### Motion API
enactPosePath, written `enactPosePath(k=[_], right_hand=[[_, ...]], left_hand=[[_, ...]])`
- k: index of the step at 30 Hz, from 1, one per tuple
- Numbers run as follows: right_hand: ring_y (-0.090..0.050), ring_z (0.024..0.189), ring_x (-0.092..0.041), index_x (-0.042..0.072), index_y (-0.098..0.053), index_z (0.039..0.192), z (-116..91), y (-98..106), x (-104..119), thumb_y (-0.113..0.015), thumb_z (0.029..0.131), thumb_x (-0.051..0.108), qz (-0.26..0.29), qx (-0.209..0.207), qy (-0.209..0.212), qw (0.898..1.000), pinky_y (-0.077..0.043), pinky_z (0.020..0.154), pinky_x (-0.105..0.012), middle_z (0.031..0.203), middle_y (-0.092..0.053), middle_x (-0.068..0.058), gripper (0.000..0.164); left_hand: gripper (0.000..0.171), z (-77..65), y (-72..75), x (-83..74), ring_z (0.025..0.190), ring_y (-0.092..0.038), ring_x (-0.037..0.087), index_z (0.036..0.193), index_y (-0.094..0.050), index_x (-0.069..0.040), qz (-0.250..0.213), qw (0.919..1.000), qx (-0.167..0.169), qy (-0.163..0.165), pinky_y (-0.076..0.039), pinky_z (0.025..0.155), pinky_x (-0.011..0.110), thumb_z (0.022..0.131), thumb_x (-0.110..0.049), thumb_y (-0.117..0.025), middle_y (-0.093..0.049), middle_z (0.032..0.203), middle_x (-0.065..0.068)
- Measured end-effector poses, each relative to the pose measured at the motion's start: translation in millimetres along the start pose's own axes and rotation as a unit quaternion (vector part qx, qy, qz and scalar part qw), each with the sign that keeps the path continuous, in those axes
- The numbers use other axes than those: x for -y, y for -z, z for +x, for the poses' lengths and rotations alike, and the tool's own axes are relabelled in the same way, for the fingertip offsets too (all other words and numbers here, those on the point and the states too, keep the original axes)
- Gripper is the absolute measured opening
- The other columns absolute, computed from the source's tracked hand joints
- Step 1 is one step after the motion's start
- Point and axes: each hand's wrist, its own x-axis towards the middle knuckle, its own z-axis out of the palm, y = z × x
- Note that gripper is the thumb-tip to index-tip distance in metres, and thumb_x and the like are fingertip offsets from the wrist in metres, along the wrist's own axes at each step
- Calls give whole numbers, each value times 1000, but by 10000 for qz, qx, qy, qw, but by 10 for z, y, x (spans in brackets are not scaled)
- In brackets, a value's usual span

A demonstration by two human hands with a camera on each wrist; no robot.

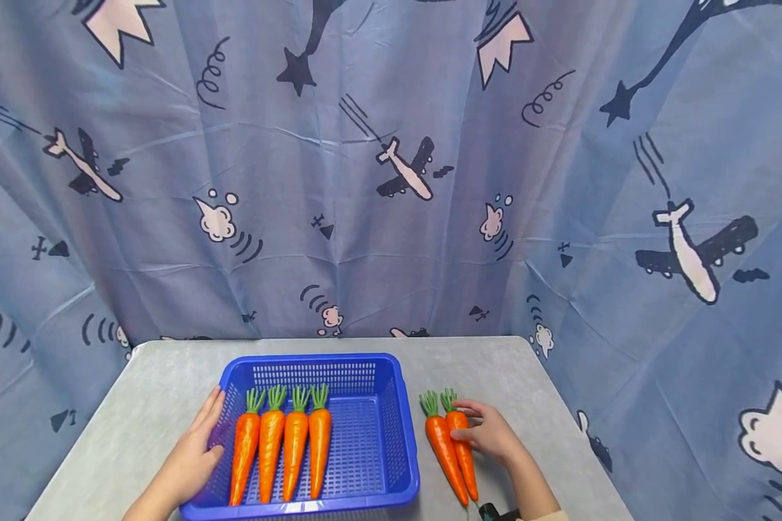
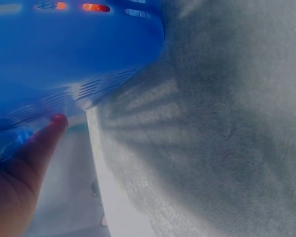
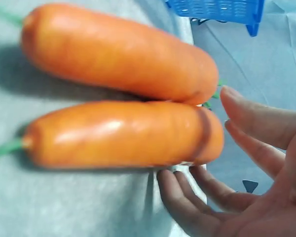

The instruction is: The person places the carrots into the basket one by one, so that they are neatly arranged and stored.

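Observation:
A blue plastic basket (image 1: 400,434) with slotted walls stands on the table. Inside its left half several orange carrots (image 1: 271,449) with green tops lie side by side. My left hand (image 1: 192,449) rests against the basket's left side, fingers straight along the wall; the left wrist view shows one digit (image 2: 44,143) touching the basket's slotted side. To the right of the basket lie two more carrots, a left one (image 1: 443,449) and a right one (image 1: 463,456). Around the upper end of the right carrot my right hand (image 1: 492,433) spreads its thumb and fingers, which stand apart in the right wrist view.
The light grey table (image 1: 169,362) extends beyond the basket at the back and both sides. Behind it hangs a blue curtain (image 1: 378,239) printed with planes and stars. A dark wrist strap piece (image 1: 489,512) sits below the right carrot's tip.

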Motion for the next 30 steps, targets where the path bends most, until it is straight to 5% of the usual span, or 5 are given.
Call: enactPosePath(k=[6,14,21,30], right_hand=[[-62,99,-26,12,-66,132,8,-5,-63,-81,78,2,-244,273,-151,9992,-61,71,-39,120,-65,-15,57],[-62,99,-27,12,-65,132,21,10,-45,-80,76,-2,-404,293,-121,9987,-62,72,-40,125,-61,-22,60],[-65,87,-26,8,-61,136,8,84,-3,-77,76,-6,-68,7,8,10000,-62,63,-40,129,-56,-29,64],[-69,87,-26,8,-58,139,0,181,201,-80,79,2,254,-86,277,9993,-64,70,-41,137,-50,-33,64]], left_hand=[[85,0,-2,0,144,-24,58,157,-24,4,-9,10000,-11,4,-25,110,74,81,9,-59,-13,168,23],[85,-7,-1,-13,144,-24,58,157,-24,4,-24,10000,-48,-15,-26,108,74,80,9,-59,-13,168,22],[85,-16,-12,-2,144,-24,58,158,-23,4,-36,10000,-43,14,-26,109,74,80,10,-59,-12,168,22],[85,-2,-13,13,144,-25,58,158,-23,3,-14,10000,-35,16,-26,110,74,81,9,-59,-12,168,21]])
